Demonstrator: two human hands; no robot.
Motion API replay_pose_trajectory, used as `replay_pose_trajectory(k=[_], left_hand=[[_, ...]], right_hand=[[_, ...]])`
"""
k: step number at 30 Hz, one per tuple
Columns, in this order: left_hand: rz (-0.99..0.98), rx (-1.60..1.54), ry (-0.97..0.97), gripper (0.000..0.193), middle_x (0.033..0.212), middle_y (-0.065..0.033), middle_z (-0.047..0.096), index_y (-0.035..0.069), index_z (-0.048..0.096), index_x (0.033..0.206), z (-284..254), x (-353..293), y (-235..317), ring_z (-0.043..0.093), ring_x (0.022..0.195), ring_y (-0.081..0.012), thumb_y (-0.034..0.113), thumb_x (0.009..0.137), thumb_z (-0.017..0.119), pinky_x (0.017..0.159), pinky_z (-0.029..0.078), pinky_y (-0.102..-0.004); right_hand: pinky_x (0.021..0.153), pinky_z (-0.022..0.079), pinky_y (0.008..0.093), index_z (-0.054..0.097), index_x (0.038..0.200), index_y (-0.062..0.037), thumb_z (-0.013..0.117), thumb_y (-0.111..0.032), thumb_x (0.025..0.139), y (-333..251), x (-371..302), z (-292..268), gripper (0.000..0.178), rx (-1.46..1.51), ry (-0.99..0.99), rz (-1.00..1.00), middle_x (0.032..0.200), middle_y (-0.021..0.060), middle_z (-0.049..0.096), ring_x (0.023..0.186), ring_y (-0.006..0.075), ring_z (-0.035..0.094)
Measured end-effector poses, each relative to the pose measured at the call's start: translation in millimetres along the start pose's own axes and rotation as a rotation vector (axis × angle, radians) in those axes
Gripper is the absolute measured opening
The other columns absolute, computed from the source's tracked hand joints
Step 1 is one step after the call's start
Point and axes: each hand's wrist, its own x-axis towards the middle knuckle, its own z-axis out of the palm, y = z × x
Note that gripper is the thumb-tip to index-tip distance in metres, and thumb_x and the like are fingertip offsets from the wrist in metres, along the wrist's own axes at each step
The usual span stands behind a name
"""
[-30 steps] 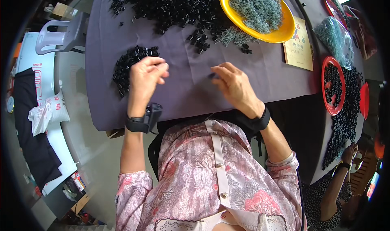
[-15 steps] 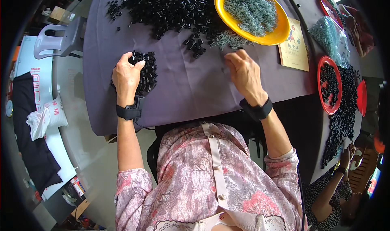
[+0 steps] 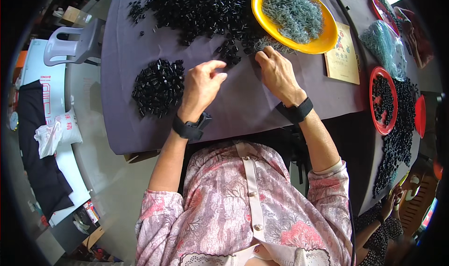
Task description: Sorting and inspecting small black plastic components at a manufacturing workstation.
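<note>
L hand [image 3: 201,88] w/ narrow thumb-finger gap nr blk pile [image 3: 159,88], R hand [image 3: 279,73] by clear tubes [image 3: 263,43], hold unclear

My two hands [image 3: 201,89], my two black wristbands [image 3: 188,129], one yellow dish [image 3: 331,30], three red dishes [image 3: 420,116] I can make out, one booklet [image 3: 343,61], one clear bag [image 3: 380,40], one grey chair [image 3: 87,40], black pieces [image 3: 201,16] and glassy tubes [image 3: 293,14] past counting
</note>
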Motion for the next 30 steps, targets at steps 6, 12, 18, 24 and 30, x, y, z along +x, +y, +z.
replay_pose_trajectory(k=[6,12,18,24,30], left_hand=[[0.169,0.104,0.021,0.03,0.074,-0.0097,0.06,0.006,0.066,0.102,24,17,-3,0.059,0.066,-0.0195,0.005,0.072,0.066,0.064,0.048,-0.0304],[0.19,0.141,-0.015,0.027,0.073,-0.0104,0.058,0.007,0.067,0.099,23,-2,-3,0.058,0.066,-0.0225,0.003,0.073,0.066,0.063,0.046,-0.0321],[0.176,0.02,0.009,0.027,0.072,-0.0062,0.057,0.005,0.066,0.102,19,-14,-11,0.055,0.063,-0.0136,0.002,0.076,0.064,0.059,0.044,-0.0254],[0.041,-0.095,0.01,0.033,0.073,-0.0015,0.059,0.002,0.063,0.109,17,-9,-13,0.051,0.059,-0.0058,0.0,0.076,0.064,0.054,0.043,-0.0207],[-0.006,-0.129,-0.013,0.039,0.071,-0.0002,0.059,0.0,0.06,0.111,16,-9,-16,0.049,0.056,-0.0036,-0.001,0.073,0.066,0.052,0.044,-0.0193]], right_hand=[[0.07,0.049,0.0361,0.061,0.088,-0.0052,0.057,0.0,0.071,1,-10,-2,0.019,0.03,0.06,0.004,0.084,0.0099,0.053,0.083,0.0274,0.057],[0.07,0.047,0.0366,0.062,0.088,-0.0058,0.057,-0.001,0.071,1,-21,-8,0.019,0.005,0.045,0.015,0.082,0.0104,0.051,0.081,0.0281,0.055],[0.068,0.047,0.0378,0.059,0.092,-0.0028,0.055,0.001,0.072,2,-22,-7,0.021,-0.051,0.005,0.044,0.082,0.0124,0.05,0.079,0.029,0.055],[0.068,0.047,0.04,0.056,0.094,-0.0028,0.054,0.004,0.071,6,-24,-4,0.024,0.08,0.038,0.075,0.085,0.0144,0.051,0.079,0.0323,0.055],[0.068,0.045,0.0412,0.055,0.095,-0.0029,0.056,0.003,0.071,9,-23,-9,0.025,0.147,0.015,0.067,0.086,0.0156,0.05,0.078,0.0339,0.054]])
